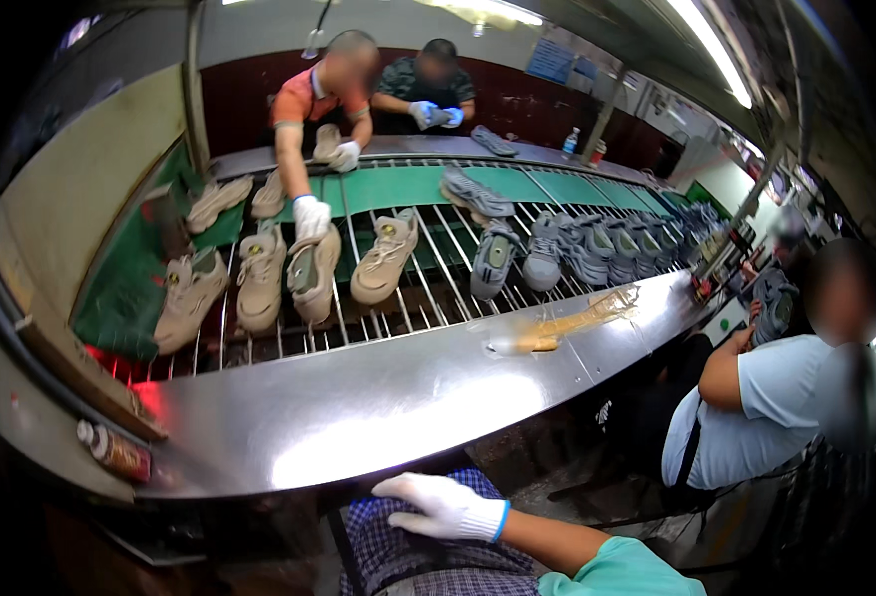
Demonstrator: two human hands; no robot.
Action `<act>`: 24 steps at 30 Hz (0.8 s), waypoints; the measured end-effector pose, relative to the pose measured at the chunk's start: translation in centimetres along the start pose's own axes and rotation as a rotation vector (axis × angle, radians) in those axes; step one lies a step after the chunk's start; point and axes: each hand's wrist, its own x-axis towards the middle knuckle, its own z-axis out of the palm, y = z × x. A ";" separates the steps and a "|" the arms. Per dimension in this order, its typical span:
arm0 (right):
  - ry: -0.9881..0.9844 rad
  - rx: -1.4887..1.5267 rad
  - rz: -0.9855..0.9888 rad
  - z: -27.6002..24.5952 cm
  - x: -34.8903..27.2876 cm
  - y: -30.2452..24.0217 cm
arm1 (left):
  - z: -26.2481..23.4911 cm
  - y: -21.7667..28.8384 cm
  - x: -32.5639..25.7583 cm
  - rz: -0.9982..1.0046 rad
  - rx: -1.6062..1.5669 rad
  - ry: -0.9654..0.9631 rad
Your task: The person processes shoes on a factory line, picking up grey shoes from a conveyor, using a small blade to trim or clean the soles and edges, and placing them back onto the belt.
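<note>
Checked cloth [408,556] is seen at the lower edge of the view, below the near edge of the steel surface [359,407]; the right hand [443,507], in a white glove with a blue cuff, is laid flat upon it with fingers spread, pressing rather than gripping; the left hand is not in view, so its state cannot be told. Along the far side of the steel surface a rack of metal rods [398,298] is set, on which beige shoes [259,278] are stood toward the left edge and grey shoes [577,253] toward the right edge; a yellowish smear [567,323] is seen on the surface near its right edge. At the near left corner a small can [112,449] is laid on its side. A co-worker's gloved hand [310,216] is placed on a beige shoe from the far side; a second co-worker is seated beyond; a third person in a pale shirt [776,407] is seated off the right edge.
</note>
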 end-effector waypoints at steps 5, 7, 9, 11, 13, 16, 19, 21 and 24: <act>0.516 0.073 0.176 -8.3 -5.2 4.6 | -20.7 18.0 -8.8 0.735 -0.884 -0.461; 0.704 0.154 0.145 -13.4 -5.5 8.4 | -28.0 24.5 -11.0 1.038 -1.002 -0.446; 0.925 0.158 0.090 -20.1 -5.8 13.9 | -33.8 31.0 -12.7 1.306 -1.192 -0.459; 1.067 0.227 0.066 -26.5 -2.9 17.2 | -36.9 37.6 -13.7 1.403 -1.197 -0.454; 1.082 0.353 0.108 -32.5 0.4 17.9 | -41.5 47.7 -14.3 1.649 -1.341 -0.383; 1.145 0.185 0.197 -40.6 2.8 22.8 | -43.8 64.8 -19.0 1.852 -1.266 -0.712; 1.225 -0.027 0.412 -47.7 7.2 27.1 | -47.3 80.0 -24.0 1.698 -0.930 -1.051; 1.272 0.001 0.474 -51.0 11.5 28.5 | -46.3 89.7 -25.7 1.532 -0.885 -1.142; 1.258 -0.030 0.536 -56.5 14.5 33.1 | -45.7 99.5 -29.8 1.168 -0.964 -1.512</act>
